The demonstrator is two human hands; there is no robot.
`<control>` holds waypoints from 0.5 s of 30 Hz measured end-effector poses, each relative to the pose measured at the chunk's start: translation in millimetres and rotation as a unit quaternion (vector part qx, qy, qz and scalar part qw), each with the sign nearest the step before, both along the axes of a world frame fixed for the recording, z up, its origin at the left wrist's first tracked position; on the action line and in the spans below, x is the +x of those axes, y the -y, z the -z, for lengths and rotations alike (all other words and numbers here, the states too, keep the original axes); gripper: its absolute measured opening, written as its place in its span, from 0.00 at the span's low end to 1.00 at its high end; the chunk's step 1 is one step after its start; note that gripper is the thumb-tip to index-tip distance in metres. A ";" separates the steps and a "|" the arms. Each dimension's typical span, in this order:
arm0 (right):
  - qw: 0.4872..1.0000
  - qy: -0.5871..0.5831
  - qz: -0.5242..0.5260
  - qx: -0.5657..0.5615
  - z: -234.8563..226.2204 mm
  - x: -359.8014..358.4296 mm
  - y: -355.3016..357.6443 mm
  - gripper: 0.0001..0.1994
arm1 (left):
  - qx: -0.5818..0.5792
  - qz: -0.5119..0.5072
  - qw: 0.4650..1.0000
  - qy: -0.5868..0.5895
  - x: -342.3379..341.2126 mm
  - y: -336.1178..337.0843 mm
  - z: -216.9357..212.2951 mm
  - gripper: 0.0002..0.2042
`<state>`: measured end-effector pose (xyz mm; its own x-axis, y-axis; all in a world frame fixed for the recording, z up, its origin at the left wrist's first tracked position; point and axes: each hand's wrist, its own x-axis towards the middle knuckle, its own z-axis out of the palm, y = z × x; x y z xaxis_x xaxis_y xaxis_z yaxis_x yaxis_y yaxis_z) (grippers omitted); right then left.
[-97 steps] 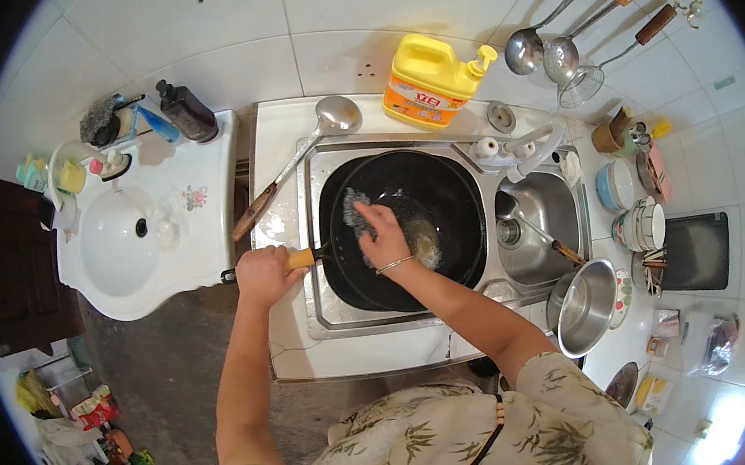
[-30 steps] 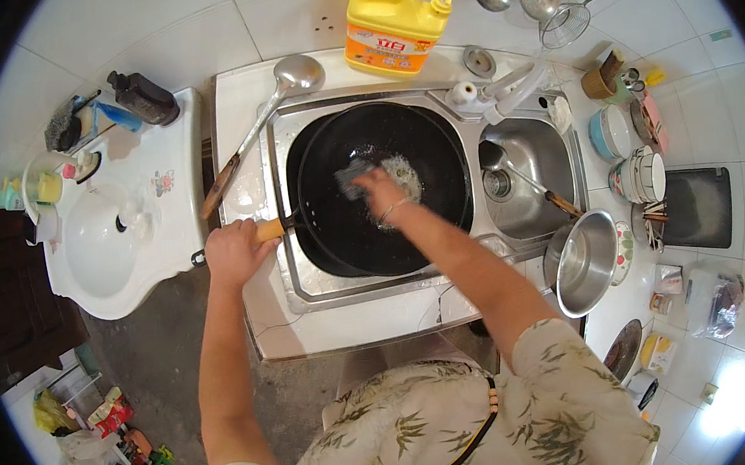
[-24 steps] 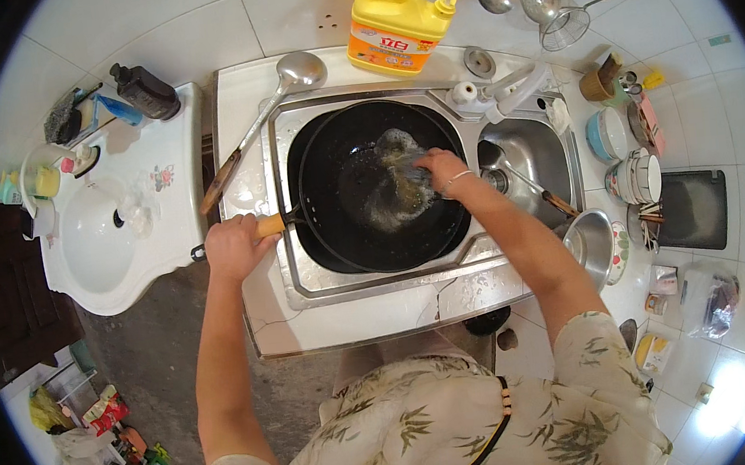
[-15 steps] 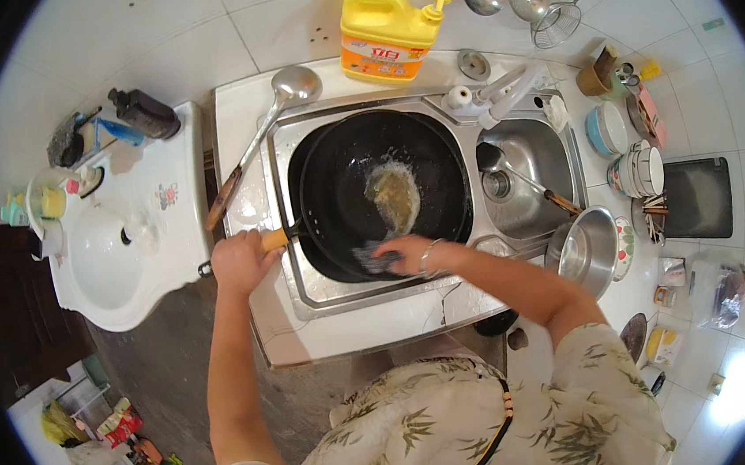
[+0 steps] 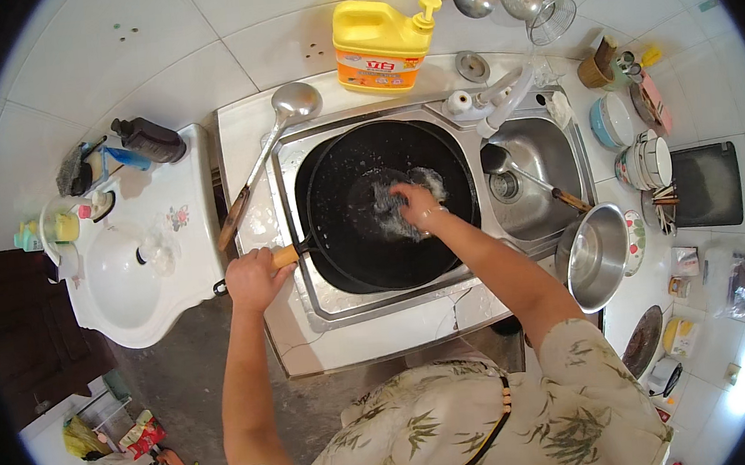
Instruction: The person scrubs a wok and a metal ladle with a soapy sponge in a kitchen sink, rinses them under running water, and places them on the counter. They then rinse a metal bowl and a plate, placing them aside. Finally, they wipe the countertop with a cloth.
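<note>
A large black wok (image 5: 357, 256) rests in the left basin of the steel sink. My left hand (image 5: 255, 278) is wrapped around its wooden handle (image 5: 284, 256), at the wok's left side. Inside the wok, my right hand (image 5: 417, 204) presses a grey steel wool scrubber (image 5: 385, 198) against the bottom, right of the middle. The scrubber is blurred by motion and partly hidden by my fingers. White foam (image 5: 428, 181) and water lie around it.
A long-handled ladle (image 5: 296, 104) lies on the counter left of the sink, and a yellow detergent jug (image 5: 381, 46) stands behind. The right basin (image 5: 537, 165) holds another ladle (image 5: 497, 159) below the faucet (image 5: 503, 106). A steel bowl (image 5: 594, 257) sits to the right.
My right hand has moved with the scrubber from the wok's near side up to its middle. The brownish suds there are now spread into white foam. My left hand keeps its hold.
</note>
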<state>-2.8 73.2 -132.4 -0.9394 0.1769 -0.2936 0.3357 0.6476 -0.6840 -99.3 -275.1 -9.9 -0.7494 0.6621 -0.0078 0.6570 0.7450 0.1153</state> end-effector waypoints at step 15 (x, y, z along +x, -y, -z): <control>0.868 -0.238 0.423 -0.109 22.2 -108.4 5.7 0.17 | -0.002 0.010 1.000 0.028 -1.9 -3.6 -4.6 0.21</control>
